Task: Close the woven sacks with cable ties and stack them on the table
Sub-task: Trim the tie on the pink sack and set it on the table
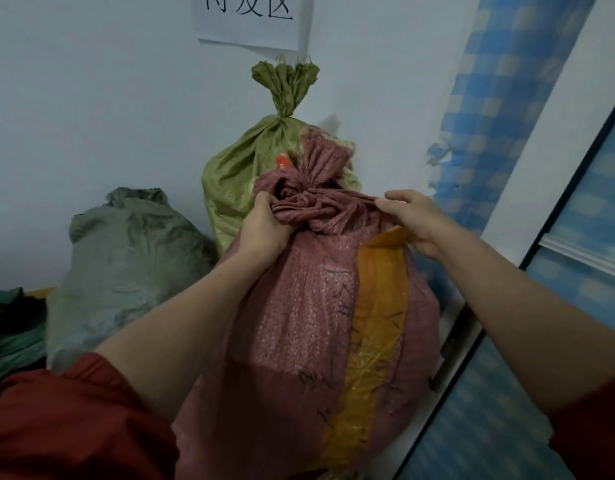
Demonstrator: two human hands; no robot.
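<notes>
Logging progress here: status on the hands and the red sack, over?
Left hand, right hand grip red sack at neck. Neck bunched, fastening not visible. Green sack close behind.

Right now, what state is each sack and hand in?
red sack, upright, neck bunched; tie not discernible.
olive sack, upright, neck cinched shut.
grey-green sack, slumped, top crumpled; closure unclear.
left hand, grips red sack's neck.
right hand, pinches a fold at its neck.
</notes>
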